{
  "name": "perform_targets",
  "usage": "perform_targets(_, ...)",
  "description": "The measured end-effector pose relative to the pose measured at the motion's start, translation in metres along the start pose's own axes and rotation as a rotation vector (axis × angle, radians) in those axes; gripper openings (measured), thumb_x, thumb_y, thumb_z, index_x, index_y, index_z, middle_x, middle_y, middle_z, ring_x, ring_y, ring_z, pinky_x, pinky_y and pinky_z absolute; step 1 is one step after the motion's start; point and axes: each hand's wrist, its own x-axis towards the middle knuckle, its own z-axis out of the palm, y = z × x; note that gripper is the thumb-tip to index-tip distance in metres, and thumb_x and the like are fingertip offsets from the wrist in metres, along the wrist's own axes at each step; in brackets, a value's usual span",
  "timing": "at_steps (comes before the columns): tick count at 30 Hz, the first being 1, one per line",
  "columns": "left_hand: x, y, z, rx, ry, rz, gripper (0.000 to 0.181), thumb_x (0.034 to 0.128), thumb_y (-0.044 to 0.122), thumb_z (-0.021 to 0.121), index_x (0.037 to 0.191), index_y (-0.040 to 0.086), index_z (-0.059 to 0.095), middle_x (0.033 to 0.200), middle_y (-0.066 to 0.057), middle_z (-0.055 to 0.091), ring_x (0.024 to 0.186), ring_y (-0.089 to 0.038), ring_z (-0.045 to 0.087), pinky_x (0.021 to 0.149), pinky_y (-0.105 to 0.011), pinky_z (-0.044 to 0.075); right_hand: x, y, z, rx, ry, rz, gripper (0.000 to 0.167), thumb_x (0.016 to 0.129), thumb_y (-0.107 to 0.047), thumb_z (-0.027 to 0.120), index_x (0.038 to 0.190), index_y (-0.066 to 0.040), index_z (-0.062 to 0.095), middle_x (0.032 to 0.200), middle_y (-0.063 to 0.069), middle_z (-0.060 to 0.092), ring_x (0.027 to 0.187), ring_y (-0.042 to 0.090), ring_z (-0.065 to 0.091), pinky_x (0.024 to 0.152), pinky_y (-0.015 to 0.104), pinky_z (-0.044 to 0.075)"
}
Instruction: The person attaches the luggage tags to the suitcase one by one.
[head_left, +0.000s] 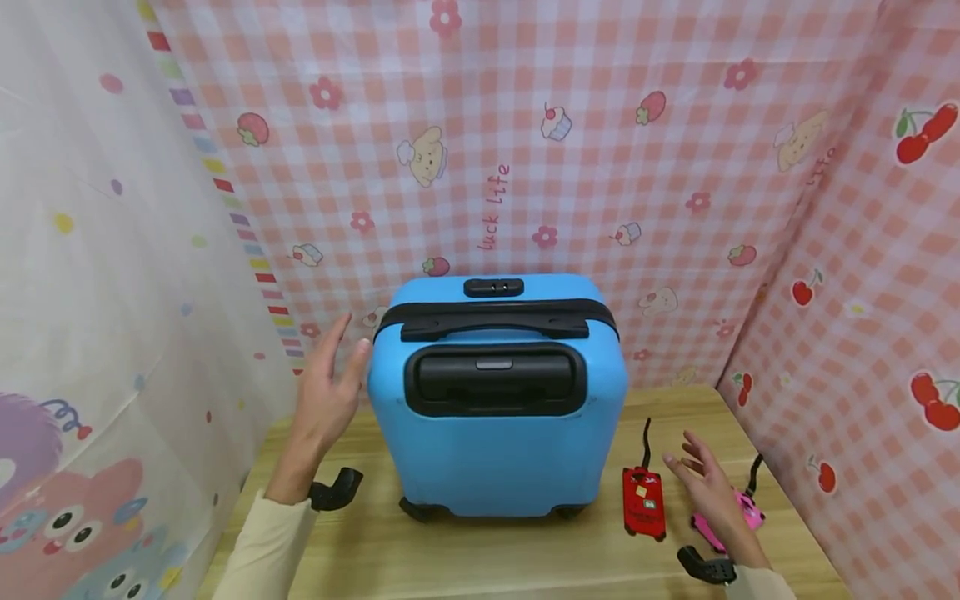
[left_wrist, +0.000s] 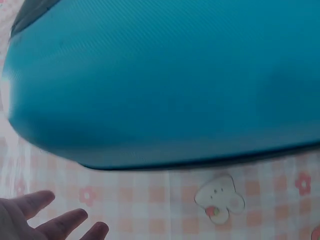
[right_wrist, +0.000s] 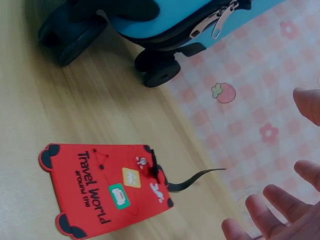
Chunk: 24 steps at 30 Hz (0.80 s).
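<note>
A light blue suitcase (head_left: 495, 462) stands upright on the wooden table, its black carry handle and recessed pull handle towards the top. My left hand (head_left: 327, 400) is raised beside its left side with fingers spread and nothing held. In the left wrist view, a gap shows between those fingers (left_wrist: 65, 222) and the blue shell. A red luggage tag (right_wrist: 105, 190), shaped like a small suitcase with a black strap, lies flat right of the suitcase. Between it and a pink luggage tag (head_left: 751, 512), my right hand (head_left: 712, 492) hovers with fingers loosely extended, partly hiding the pink tag.
A pink checked curtain (head_left: 487, 192) hangs behind the suitcase, and another patterned cloth (head_left: 862, 333) closes the right side. White printed cloth (head_left: 135, 275) hangs at the left. Bare wooden tabletop (head_left: 480, 558) lies before the suitcase. Each wrist carries a black camera mount (head_left: 337, 489).
</note>
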Motion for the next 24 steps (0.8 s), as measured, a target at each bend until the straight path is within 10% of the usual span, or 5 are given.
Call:
perform_targets(18,0.006,0.018,0.024,-0.151,-0.039,0.019,0.062,0.1018,0.043,0.051,0.157,0.029,0.027,0.162,-0.001,0.028,0.149,-0.025,0.024,0.118,-0.059,0.022,0.017,0.030,0.021,0.031,0.013,0.109,0.082,0.100,-0.049,0.053,0.157,-0.003,0.016,0.156,0.030,0.022,0.137,0.044,0.036,0.105,0.050,0.043)
perform_targets(24,0.007,0.017,0.033,-0.177,-0.028,0.078,0.058,0.1020,0.035,0.054,0.156,0.029,0.032,0.159,0.000,0.033,0.146,-0.023,0.031,0.118,-0.055,0.023,0.022,0.042,0.032,0.051,0.021,0.163,0.071,0.103,-0.033,0.053,0.154,0.002,0.018,0.154,0.033,0.022,0.141,0.048,0.027,0.113,0.060,0.028)
